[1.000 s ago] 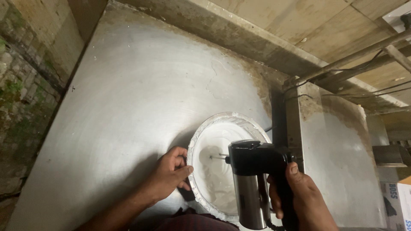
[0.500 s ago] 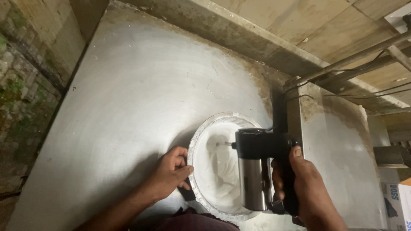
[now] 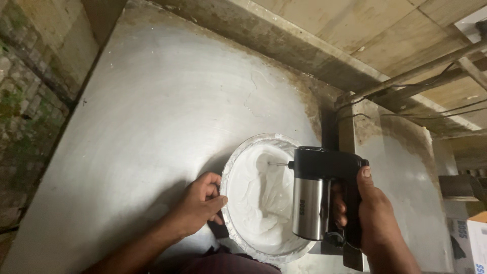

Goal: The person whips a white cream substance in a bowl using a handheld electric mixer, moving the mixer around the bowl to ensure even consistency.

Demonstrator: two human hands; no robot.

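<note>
My left hand (image 3: pixel 200 203) sits at nine o'clock of the glass bowl (image 3: pixel 238 167), fingers (image 3: pixel 213 178) curled and clamped on its rim, thumb pressed to the outer wall. The bowl rests on the steel desk (image 3: pixel 152 111), low and right of centre, about five o'clock of the desk's middle. It is filled with white whipped cream (image 3: pixel 258 198), thick and folded, smeared up the wall.

My right hand (image 3: pixel 370 213) is at three o'clock of the bowl, fingers wrapped tight round the black handle of the hand mixer (image 3: pixel 317 193). Mixer body black above, brushed steel below, held over the bowl's right side. Beater shaft (image 3: pixel 278 164) points toward nine o'clock, tip sunk in the cream.

Cardboard box (image 3: pixel 474 243) at far three o'clock. Mossy brick wall (image 3: pixel 25 101) along nine o'clock.
</note>
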